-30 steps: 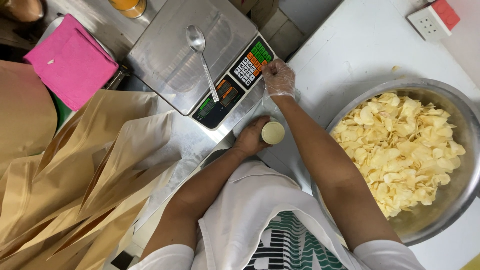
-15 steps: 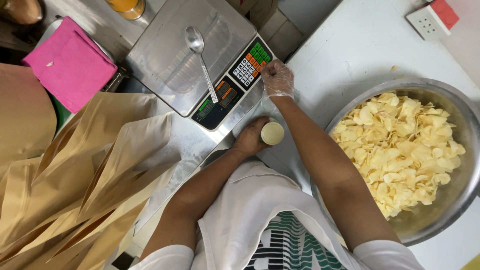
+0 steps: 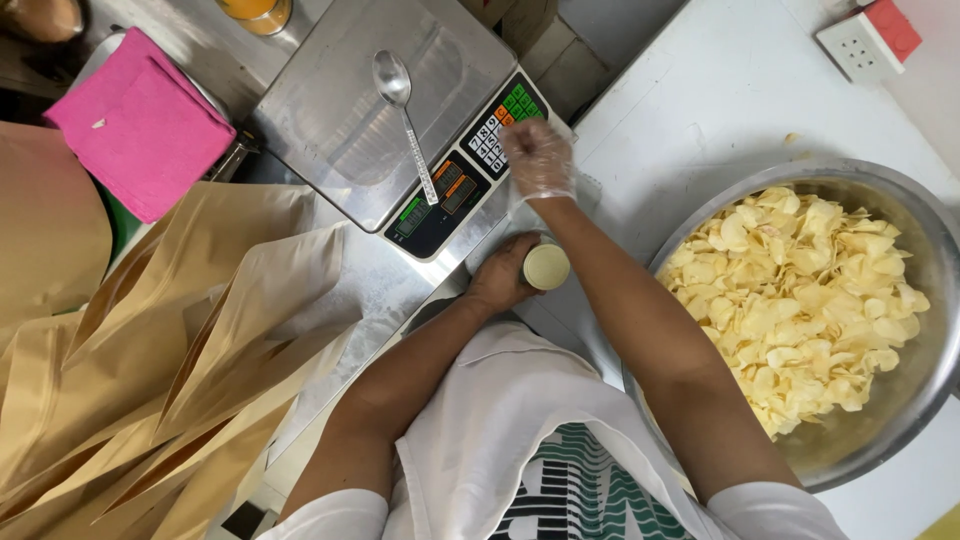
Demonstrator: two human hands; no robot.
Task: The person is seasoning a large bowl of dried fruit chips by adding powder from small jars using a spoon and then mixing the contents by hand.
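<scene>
So my left hand (image 3: 505, 275) is wrapped around a small round container (image 3: 546, 266), pale cream on top, sitting on the surface right at the front edge of the scale (image 3: 400, 120). Fingers are curled closed around its side, thumb side hidden, so it's a proper grip and not just a touch. My right hand (image 3: 540, 158) has a thin clear glove on and rests flat-ish, fingers spread and loosely open, on the corner of the scale by the keypad (image 3: 505, 122); it isn't holding anything as far as I can see.

Handling guess on the container: looks like a little rigid cup or jar, light, probably smooth-walled, so a bit slippery bare-handed. It's short and round, so the side wall is the place to grab it, which is where my fingers are. It stands upright, axis pointing straight up at the camera, top face toward me. I can't tell if that pale top is a lid or the contents, so I'd keep it level.

Around it: a spoon (image 3: 400, 110) lies on the scale platter, bowl away from me, handle pointing toward the display. Big metal bowl (image 3: 900, 440) of pale chips (image 3: 800, 300) off to my right, tan paper bags (image 3: 180, 350) piled to my left, pink cloth (image 3: 140, 125) further back.
</scene>
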